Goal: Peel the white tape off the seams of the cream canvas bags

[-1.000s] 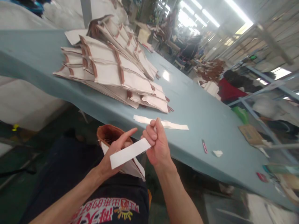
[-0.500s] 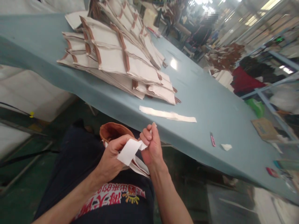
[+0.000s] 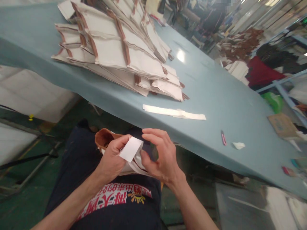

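Note:
In my left hand (image 3: 113,157) a white strip (image 3: 131,149) is pinched, its flat end raised between my two hands. My right hand (image 3: 161,155) is spread, with its thumb beside the strip's folded edge; I cannot tell whether the thumb touches it. Under both hands, on my lap, rests a white fabric piece with a brown inside (image 3: 104,138), partly covered by my left hand. On the blue-grey table (image 3: 203,92), close to its near edge, lie overlapping pale strips (image 3: 174,112).
A stack of cream fabric pieces with brown bindings (image 3: 107,54) covers the table's left part. Further right are a pink cutter (image 3: 223,138) and a white scrap (image 3: 239,145). A cardboard piece (image 3: 283,125) and a green object (image 3: 273,101) are at the far side.
My right hand has let go of the strip's end and spread its fingers. My left hand still holds the strip. The view has shifted slightly.

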A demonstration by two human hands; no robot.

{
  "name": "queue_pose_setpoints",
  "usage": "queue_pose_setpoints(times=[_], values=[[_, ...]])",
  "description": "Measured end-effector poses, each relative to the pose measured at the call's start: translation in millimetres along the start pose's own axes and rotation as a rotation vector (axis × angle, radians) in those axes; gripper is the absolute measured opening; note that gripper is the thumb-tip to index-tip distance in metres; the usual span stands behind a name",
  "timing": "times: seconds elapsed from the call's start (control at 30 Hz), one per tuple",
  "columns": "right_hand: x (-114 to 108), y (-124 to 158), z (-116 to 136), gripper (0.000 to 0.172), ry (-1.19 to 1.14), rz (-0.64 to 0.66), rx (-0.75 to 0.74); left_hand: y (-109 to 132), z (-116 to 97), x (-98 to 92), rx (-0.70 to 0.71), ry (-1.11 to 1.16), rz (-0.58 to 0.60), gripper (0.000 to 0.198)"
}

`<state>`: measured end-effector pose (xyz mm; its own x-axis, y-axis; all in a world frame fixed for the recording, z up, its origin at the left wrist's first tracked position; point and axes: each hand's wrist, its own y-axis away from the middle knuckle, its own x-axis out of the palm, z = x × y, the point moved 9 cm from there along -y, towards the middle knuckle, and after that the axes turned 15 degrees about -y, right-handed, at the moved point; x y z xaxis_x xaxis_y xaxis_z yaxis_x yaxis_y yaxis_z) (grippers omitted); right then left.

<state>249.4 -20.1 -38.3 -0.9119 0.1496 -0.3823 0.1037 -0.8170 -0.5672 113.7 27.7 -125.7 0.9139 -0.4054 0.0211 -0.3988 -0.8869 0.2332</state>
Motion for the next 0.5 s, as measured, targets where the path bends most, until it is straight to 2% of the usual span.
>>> queue_pose_setpoints(times=[0.03,0.1,0.2,0.27,0.37,0.43,0.5], values=[[4.7,-3.9,9.7,0.045,0.04,0.042,-0.088,-0.3,-2.5,0.4,0.008,-0.014,0.005,0.033],[11.3,-10.0,17.9,0.047,0.091,0.098,-0.172,-0.3,-6.6,0.1,0.027,-0.045,0.01,0.026],[19.4,-14.8,19.2,0.041,0.096,0.193,-0.214,1.1,-10.0,-1.6,0.055,-0.078,0.008,0.02],[21.8,-17.2,16.8,0.031,0.044,0.231,-0.191,2.1,-11.1,-2.0,0.067,-0.092,0.011,0.018],[22.3,-21.2,16.9,0.018,-0.055,0.212,-0.155,4.1,-13.8,-1.3,0.078,-0.121,0.018,0.015],[22.9,-23.2,19.4,0.016,-0.161,0.167,-0.13,6.2,-15.5,-1.4,0.088,-0.147,0.021,0.017],[21.8,-24.4,13.7,0.015,-0.325,0.07,-0.014,9.8,-12.5,-3.4,0.087,-0.177,0.026,0.024]])
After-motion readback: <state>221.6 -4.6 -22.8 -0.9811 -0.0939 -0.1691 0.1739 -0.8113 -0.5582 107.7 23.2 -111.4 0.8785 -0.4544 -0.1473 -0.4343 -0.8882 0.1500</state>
